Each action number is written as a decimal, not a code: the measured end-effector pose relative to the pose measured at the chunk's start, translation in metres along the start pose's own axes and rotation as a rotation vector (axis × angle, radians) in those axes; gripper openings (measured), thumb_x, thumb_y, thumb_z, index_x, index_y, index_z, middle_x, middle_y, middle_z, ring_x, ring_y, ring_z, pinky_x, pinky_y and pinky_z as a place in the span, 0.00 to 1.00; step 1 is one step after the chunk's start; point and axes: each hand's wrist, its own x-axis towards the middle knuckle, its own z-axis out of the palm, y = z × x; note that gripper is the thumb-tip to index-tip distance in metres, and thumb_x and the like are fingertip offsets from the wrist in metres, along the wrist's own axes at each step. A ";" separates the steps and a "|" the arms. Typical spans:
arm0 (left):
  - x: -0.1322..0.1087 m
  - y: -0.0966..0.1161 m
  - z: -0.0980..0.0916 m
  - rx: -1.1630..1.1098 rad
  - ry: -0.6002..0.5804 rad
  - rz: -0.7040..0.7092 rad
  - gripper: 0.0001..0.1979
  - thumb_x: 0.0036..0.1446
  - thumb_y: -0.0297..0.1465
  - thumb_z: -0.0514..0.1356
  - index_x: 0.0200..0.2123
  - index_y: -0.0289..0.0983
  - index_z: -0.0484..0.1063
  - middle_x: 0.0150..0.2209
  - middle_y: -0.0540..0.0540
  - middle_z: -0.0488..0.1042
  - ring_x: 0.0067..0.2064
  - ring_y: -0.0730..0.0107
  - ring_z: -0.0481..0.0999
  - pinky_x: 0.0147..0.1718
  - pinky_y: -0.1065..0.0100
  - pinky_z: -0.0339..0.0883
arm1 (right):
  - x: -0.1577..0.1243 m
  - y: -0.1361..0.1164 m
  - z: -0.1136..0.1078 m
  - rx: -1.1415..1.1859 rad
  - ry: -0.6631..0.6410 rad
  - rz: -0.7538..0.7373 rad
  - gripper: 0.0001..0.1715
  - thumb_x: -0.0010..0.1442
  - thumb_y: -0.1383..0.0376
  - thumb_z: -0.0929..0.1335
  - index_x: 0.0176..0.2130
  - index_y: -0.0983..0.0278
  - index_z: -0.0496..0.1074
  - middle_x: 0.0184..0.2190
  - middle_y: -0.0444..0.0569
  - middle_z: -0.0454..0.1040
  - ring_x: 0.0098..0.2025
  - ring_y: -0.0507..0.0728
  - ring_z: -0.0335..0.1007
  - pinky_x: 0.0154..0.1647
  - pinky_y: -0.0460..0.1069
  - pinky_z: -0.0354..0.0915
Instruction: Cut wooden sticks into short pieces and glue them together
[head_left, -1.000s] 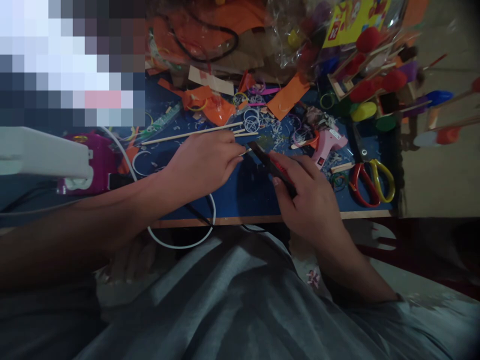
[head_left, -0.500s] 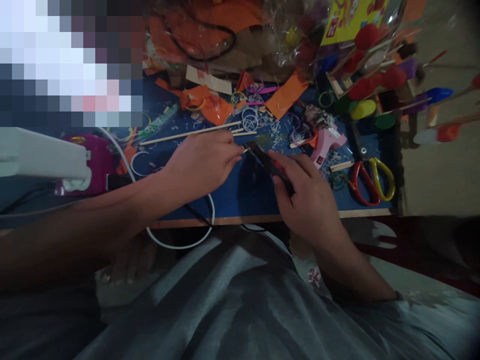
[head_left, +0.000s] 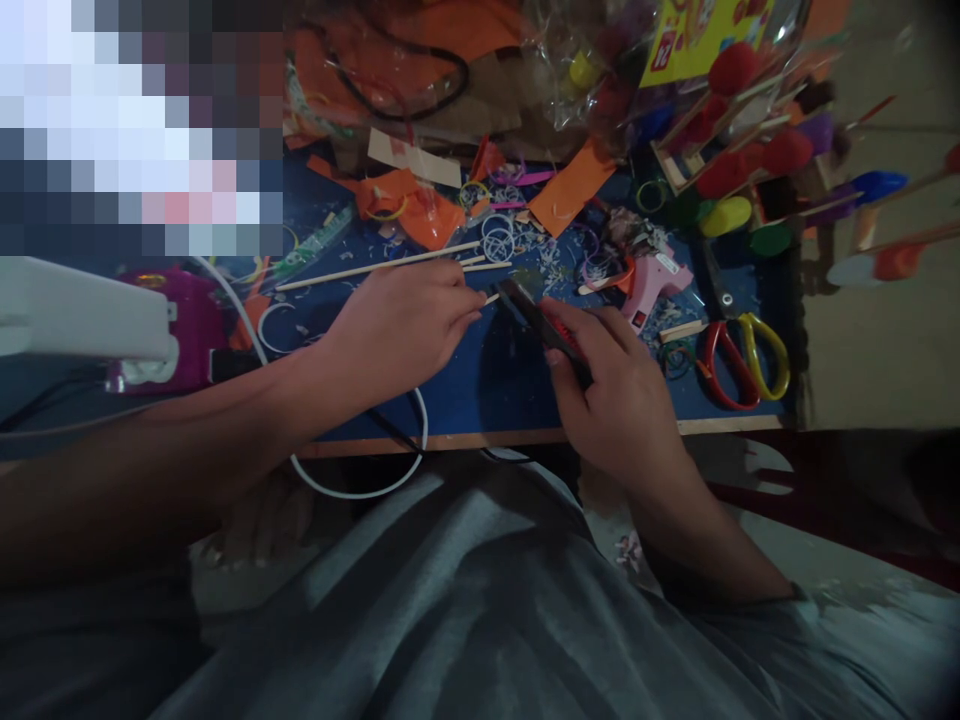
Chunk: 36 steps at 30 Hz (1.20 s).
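Observation:
My left hand [head_left: 420, 318] pinches a thin wooden stick [head_left: 491, 298], whose short pale end pokes out past the fingertips. Wrapped in my right hand [head_left: 619, 385] is a dark utility knife [head_left: 541, 325] with red marks on its side. Its front end lies close to the stick's tip; I cannot tell whether the two touch. Just beyond my left hand, long wooden sticks [head_left: 360, 270] lie on the blue tabletop [head_left: 517, 400]. White shavings [head_left: 553, 265] and a white ring [head_left: 498, 238] are scattered behind the knife.
To the right are a pink glue gun [head_left: 654, 285] and scissors [head_left: 739, 360] with red and yellow handles. Orange paper [head_left: 574, 188] lies at the back. A white cable [head_left: 360, 494] loops over the front edge. Stick models with coloured tips [head_left: 787, 150] crowd the back right.
The knife's front end has shifted slightly to the right, away from the stick's tip, and has turned a little in my right hand. My left hand stays nearly still.

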 end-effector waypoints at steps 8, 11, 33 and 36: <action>0.001 0.000 0.000 0.002 -0.026 -0.014 0.22 0.80 0.34 0.53 0.58 0.40 0.88 0.48 0.41 0.86 0.54 0.54 0.86 0.47 0.59 0.75 | -0.003 -0.001 0.000 -0.023 -0.006 -0.021 0.28 0.77 0.69 0.65 0.72 0.61 0.73 0.60 0.60 0.81 0.60 0.67 0.82 0.62 0.63 0.80; 0.000 -0.001 0.001 0.011 -0.008 0.000 0.22 0.80 0.34 0.53 0.58 0.39 0.88 0.48 0.42 0.86 0.54 0.54 0.86 0.47 0.60 0.75 | -0.004 -0.002 0.001 -0.038 -0.037 0.005 0.29 0.77 0.68 0.64 0.73 0.62 0.72 0.61 0.61 0.80 0.61 0.68 0.81 0.64 0.65 0.80; 0.001 0.002 0.002 0.032 -0.004 0.001 0.19 0.80 0.32 0.54 0.55 0.38 0.87 0.46 0.41 0.85 0.50 0.55 0.86 0.42 0.60 0.74 | -0.008 -0.020 0.004 -0.127 -0.065 0.002 0.31 0.76 0.71 0.64 0.73 0.65 0.74 0.60 0.64 0.78 0.57 0.68 0.82 0.51 0.60 0.84; 0.001 0.003 0.002 0.049 -0.002 0.005 0.19 0.80 0.31 0.54 0.55 0.37 0.87 0.45 0.41 0.86 0.50 0.54 0.87 0.41 0.60 0.74 | -0.009 -0.021 0.005 -0.143 -0.063 -0.016 0.32 0.76 0.72 0.64 0.74 0.64 0.74 0.60 0.63 0.78 0.55 0.67 0.83 0.48 0.59 0.84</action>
